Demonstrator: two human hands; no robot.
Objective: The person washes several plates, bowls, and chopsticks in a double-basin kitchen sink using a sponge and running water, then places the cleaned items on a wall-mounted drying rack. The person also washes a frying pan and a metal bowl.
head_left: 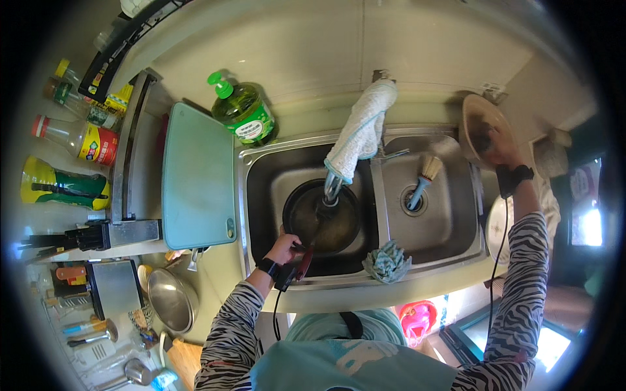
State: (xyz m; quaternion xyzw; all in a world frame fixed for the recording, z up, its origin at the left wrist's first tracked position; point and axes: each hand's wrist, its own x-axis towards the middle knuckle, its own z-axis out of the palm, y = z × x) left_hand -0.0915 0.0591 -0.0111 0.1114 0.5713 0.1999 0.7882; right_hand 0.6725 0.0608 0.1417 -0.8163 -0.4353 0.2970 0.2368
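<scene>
A dark round frying pan (300, 215) sits in the left sink basin under the tap spout (332, 193), with water in it. My left hand (284, 248) is closed around the pan's dark red handle at the basin's front edge. Far to the right, my right hand (503, 147) reaches to a tan round bowl (475, 112) tilted against the wall. A dark patch shows beside its fingers, too blurred to name, and I cannot tell whether they grip anything. A white cloth (366, 124) with a pale blue edge wraps the tap.
A blue-handled brush (427, 173) stands in the right basin. On the front rim lies a crumpled grey-green rag (387, 262). A green soap pump bottle (246, 114) and a teal cutting board (197, 176) stand left of the sink. A steel bowl (171, 300) is nearer left.
</scene>
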